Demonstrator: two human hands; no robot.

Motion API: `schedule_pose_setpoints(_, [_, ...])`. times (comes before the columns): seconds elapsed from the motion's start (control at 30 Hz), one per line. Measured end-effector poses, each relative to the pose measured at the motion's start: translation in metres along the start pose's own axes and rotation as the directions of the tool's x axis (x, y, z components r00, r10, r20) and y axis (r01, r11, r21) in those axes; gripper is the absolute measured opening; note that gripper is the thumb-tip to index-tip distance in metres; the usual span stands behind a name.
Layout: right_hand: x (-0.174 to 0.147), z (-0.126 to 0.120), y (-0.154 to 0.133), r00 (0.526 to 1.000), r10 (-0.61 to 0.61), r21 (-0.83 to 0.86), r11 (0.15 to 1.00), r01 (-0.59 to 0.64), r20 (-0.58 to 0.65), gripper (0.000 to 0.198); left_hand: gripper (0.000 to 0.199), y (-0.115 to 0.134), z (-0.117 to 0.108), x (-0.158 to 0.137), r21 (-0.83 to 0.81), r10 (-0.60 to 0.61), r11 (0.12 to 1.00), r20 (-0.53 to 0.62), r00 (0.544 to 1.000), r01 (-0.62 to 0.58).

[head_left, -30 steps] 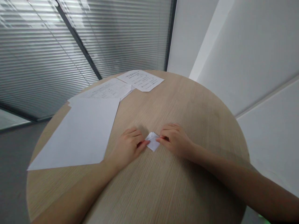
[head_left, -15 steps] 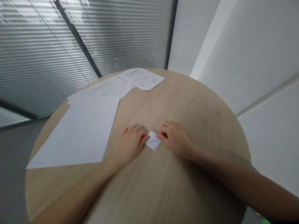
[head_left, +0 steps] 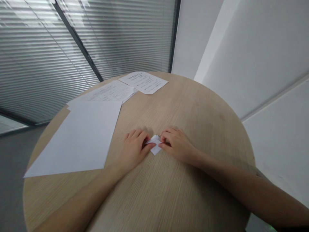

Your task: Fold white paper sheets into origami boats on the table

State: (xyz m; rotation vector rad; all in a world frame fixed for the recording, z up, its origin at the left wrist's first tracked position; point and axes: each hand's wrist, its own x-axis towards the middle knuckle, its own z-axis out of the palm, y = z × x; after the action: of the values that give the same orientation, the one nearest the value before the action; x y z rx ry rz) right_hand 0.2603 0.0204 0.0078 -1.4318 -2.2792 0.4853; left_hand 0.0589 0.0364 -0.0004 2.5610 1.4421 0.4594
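A small piece of folded white paper point(head_left: 155, 149) lies on the wooden table between my hands, one corner pointing toward me. My left hand point(head_left: 135, 147) pinches its left side, the thumb on top and the fingers curled behind. On the right side, my right hand point(head_left: 177, 144) grips it between thumb and bent forefinger. Several layers show along the far edge, where the paper rises a little. Parts of both side corners are hidden under the fingertips.
The round table point(head_left: 193, 106) has a large blank white sheet point(head_left: 79, 135) at left. Beyond it lie a sheet with a printed grid point(head_left: 108, 91) and a printed text page point(head_left: 145, 82). Window blinds point(head_left: 125, 35) and a white wall point(head_left: 260, 48) stand behind the table.
The paper's far part has lifted and its layers have spread apart. My thumbs have moved in closer over it, and the fingers have curled under its sides. The view has shifted slightly.
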Motion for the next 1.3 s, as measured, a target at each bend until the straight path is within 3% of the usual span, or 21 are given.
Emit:
schedule_pose_setpoints(0.2, [0.0,0.008,-0.002,0.997,-0.049,0.142,0.988,0.057,-0.059,0.011,0.013,0.0,0.002,-0.002,-0.326,0.038,0.944,-0.065,0.997,-0.057])
schedule_pose_setpoints(0.37, [0.0,0.009,0.0,0.969,-0.024,0.43,0.894,0.13,-0.244,0.011,0.013,0.005,-0.006,-0.003,-0.682,-0.108,0.731,-0.157,0.982,-0.029])
schedule_pose_setpoints(0.57, [0.002,0.014,0.0,0.947,0.021,0.685,0.695,0.218,-0.322,0.002,0.016,0.012,-0.017,-0.008,-0.66,-0.11,0.738,-0.323,0.94,-0.141])
schedule_pose_setpoints(0.67, [0.003,0.015,0.0,0.945,0.024,0.759,0.603,0.246,-0.325,0.007,0.012,0.013,-0.018,-0.01,-0.65,-0.115,0.739,-0.379,0.918,-0.176])
schedule_pose_setpoints(0.9, [0.003,0.012,-0.008,0.915,0.003,0.746,0.581,0.327,-0.404,0.011,0.008,0.019,-0.021,-0.013,-0.577,-0.083,0.788,-0.445,0.892,-0.214])
schedule_pose_setpoints(1.1, [0.001,0.012,-0.017,0.919,0.05,0.733,0.621,0.278,-0.39,0.007,0.006,0.024,-0.023,-0.014,-0.588,-0.12,0.786,-0.449,0.886,-0.191])
schedule_pose_setpoints(1.3, [-0.002,0.022,-0.021,0.939,0.162,0.869,0.451,0.203,-0.303,0.023,0.007,0.027,-0.02,-0.015,-0.661,-0.243,0.742,-0.425,0.872,-0.115])
